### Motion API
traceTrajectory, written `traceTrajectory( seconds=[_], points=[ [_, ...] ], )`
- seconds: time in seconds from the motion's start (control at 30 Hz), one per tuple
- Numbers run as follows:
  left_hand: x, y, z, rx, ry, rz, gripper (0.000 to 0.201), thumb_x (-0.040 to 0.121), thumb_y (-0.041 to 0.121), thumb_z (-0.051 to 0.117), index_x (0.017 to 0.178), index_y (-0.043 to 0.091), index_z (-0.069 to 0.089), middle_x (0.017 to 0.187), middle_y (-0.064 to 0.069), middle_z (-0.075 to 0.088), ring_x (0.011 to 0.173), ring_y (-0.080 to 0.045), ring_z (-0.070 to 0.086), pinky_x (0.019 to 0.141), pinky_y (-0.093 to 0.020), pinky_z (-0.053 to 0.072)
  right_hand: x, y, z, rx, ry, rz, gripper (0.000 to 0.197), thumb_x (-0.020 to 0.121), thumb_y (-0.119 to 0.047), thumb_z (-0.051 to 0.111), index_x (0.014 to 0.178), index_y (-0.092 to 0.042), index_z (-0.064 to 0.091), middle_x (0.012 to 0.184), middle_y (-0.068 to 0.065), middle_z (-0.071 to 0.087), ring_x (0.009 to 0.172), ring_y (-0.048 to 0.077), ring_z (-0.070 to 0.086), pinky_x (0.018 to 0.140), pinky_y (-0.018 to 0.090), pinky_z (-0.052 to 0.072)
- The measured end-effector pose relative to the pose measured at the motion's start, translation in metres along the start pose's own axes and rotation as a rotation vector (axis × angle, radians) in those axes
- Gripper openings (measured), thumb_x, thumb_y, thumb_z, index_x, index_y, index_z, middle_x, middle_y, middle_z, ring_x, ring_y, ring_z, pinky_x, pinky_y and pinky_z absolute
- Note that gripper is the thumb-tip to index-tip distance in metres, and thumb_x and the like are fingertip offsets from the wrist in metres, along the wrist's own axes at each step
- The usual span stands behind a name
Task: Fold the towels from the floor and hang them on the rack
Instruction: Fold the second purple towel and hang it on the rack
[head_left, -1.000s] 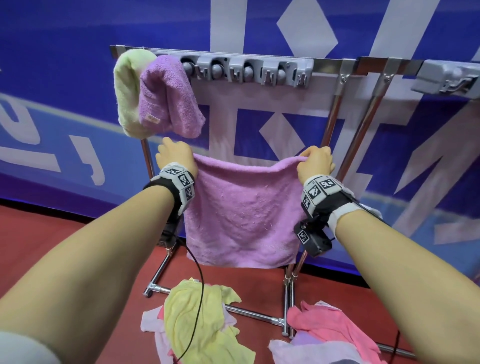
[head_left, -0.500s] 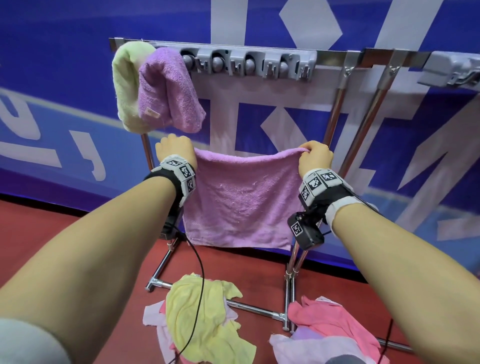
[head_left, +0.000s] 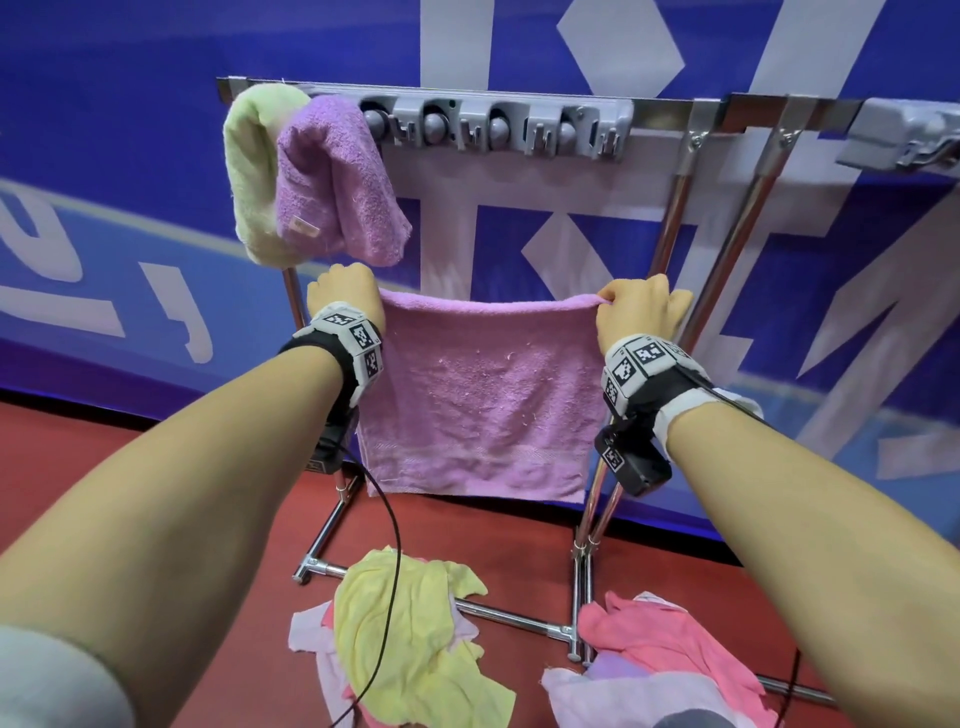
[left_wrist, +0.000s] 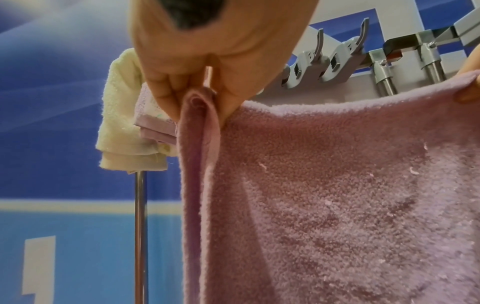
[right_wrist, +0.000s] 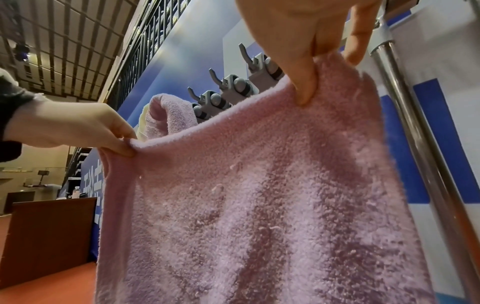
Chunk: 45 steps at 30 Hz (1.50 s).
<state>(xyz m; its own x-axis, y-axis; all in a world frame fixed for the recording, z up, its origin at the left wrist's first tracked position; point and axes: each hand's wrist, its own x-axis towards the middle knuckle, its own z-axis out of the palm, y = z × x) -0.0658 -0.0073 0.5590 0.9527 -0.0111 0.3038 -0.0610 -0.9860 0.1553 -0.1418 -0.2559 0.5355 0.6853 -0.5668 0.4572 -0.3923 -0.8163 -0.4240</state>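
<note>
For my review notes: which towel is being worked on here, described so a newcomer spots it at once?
Start at the metal rack against the blue wall. In front of it, below the top bar, a purple towel hangs spread flat, its upper corners pinched by the left hand and right hand. The other purple one is folded over the bar.

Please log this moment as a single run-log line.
left hand: pinches purple towel corner | right hand: pinches other corner | towel: doubled, hanging | rack: two towels hung
</note>
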Motion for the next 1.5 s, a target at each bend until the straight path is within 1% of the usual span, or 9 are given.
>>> traceTrajectory(
  seconds=[0.2,0.37,0.6,0.8,0.97,1.1,1.3,1.43,1.5],
  points=[
    [-0.005,0.002,-0.001,-0.115,0.005,-0.019,0.027,0.091,-0.007,0.038,0.118,-0.005,0.042,0.117,-0.028,0.054,0.106,-0.044,0.054,0.081,-0.046,0.042,0.000,0.000,-0.002,-0.026,-0.034,-0.080,0.033,0.091,-0.003,0.039,0.107,-0.015,0.066,0.107,0.014,0.063,0.107,0.033,0.049,0.094,0.036,0.030],
    [-0.003,-0.006,0.006,0.052,0.046,0.048,0.029,0.090,0.001,0.044,0.116,0.005,0.057,0.121,-0.019,0.051,0.116,-0.036,0.043,0.094,-0.041,0.034,-0.005,0.005,0.000,-0.003,-0.131,-0.176,0.044,0.085,0.004,0.041,0.118,-0.020,0.060,0.118,0.013,0.052,0.110,0.033,0.048,0.095,0.038,0.030],
    [-0.007,0.004,-0.001,-0.112,0.052,0.158,0.031,0.092,0.008,0.040,0.117,0.016,0.055,0.115,-0.017,0.056,0.104,-0.037,0.055,0.085,-0.040,0.040,-0.015,-0.002,0.001,0.254,-0.075,-0.298,0.035,0.086,0.001,0.048,0.082,-0.022,0.074,0.093,-0.005,0.040,0.104,0.025,0.040,0.072,0.023,0.008],
    [-0.017,0.044,-0.004,-0.624,0.047,0.293,0.022,0.086,0.010,0.048,0.096,0.008,0.067,0.097,-0.013,0.070,0.094,-0.029,0.061,0.084,-0.028,0.043,-0.020,-0.034,-0.006,0.584,-0.134,-0.342,0.030,0.086,0.003,0.042,0.101,-0.013,0.061,0.104,0.006,0.060,0.109,0.029,0.046,0.098,0.037,0.034],
    [-0.019,0.062,-0.001,-0.821,0.001,0.414,0.013,0.081,0.007,0.057,0.090,0.011,0.066,0.085,-0.002,0.065,0.077,-0.015,0.056,0.080,-0.027,0.049,-0.022,-0.044,-0.004,0.614,-0.141,-0.429,0.018,0.081,0.001,0.052,0.083,-0.013,0.063,0.084,-0.004,0.057,0.093,0.026,0.054,0.091,0.039,0.041],
    [-0.020,0.069,0.001,-0.967,-0.083,0.499,0.033,0.082,-0.005,0.049,0.110,0.011,0.051,0.091,0.003,0.062,0.089,-0.016,0.059,0.083,-0.023,0.045,-0.023,-0.042,-0.002,0.667,-0.109,-0.475,0.008,0.079,0.002,0.061,0.083,-0.003,0.066,0.086,0.006,0.055,0.079,0.016,0.051,0.073,0.010,0.039],
    [-0.024,0.078,-0.001,-1.014,-0.189,0.513,0.019,0.088,0.006,0.058,0.098,0.015,0.045,0.092,-0.001,0.069,0.077,-0.010,0.058,0.078,-0.020,0.042,-0.022,-0.036,0.002,0.770,-0.164,-0.274,0.026,0.080,-0.013,0.068,0.093,-0.020,0.047,0.079,-0.008,0.053,0.090,0.025,0.054,0.084,0.040,0.047],
    [-0.024,0.079,-0.003,-1.034,-0.267,0.567,0.020,0.086,-0.005,0.053,0.097,0.010,0.046,0.093,-0.005,0.069,0.064,0.007,0.057,0.061,-0.004,0.039,-0.023,-0.030,-0.001,0.658,-0.111,-0.296,0.047,0.076,-0.027,0.073,0.117,-0.021,0.051,0.101,-0.001,0.048,0.097,0.018,0.045,0.091,0.033,0.032],
    [-0.025,0.079,-0.004,-1.041,-0.300,0.591,0.022,0.085,-0.009,0.051,0.097,0.008,0.046,0.092,-0.008,0.067,0.059,0.012,0.056,0.058,-0.003,0.039,-0.026,-0.028,-0.004,0.558,-0.104,-0.344,0.032,0.079,-0.029,0.070,0.108,-0.019,0.062,0.109,0.002,0.052,0.105,0.021,0.045,0.087,0.027,0.025]
  ],
)
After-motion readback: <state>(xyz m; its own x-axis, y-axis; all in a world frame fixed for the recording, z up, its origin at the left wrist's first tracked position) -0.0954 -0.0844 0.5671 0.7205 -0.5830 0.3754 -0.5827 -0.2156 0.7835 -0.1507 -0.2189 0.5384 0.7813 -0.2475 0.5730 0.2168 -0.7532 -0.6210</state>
